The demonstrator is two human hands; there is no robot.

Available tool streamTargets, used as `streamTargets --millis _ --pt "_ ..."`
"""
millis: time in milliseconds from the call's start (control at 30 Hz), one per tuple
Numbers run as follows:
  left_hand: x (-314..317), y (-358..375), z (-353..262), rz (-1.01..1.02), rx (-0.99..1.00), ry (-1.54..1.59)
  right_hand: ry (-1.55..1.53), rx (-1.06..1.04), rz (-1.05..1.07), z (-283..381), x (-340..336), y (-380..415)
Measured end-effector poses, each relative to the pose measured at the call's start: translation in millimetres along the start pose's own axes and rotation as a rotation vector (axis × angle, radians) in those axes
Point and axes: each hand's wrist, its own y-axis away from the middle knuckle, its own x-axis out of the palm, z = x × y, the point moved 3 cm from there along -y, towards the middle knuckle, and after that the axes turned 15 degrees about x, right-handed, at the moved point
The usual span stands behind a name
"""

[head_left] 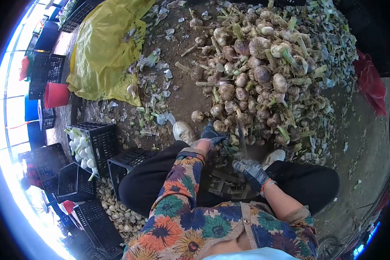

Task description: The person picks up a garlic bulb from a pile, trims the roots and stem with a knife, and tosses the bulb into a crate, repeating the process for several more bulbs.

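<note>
My left hand [213, 133], in a grey-blue work glove, is at the near edge of a big heap of garlic bulbs [262, 73]. Its fingers are curled, and what they hold, if anything, is hidden. A loose garlic bulb [219, 125] lies right beside those fingers. My right hand [252, 173], gloved the same way, is closed in front of my right knee. From it a knife [242, 141] points away from me toward the heap, its long blade between my two hands. The handle is covered by the glove.
Black crates [102, 141] stand at my left, one holding white trimmed bulbs [82, 149]. More garlic [117, 208] lies on the ground behind them. A yellow plastic sheet [104, 47], a red bucket [56, 95] and a red net bag [370, 82] surround the heap. Peelings litter the soil.
</note>
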Motion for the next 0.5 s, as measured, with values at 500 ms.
streamTargets --millis 500 --pt "-64 76 -153 0.028 0.458 0.327 0.482 -0.632 -0.743 26 -32 45"
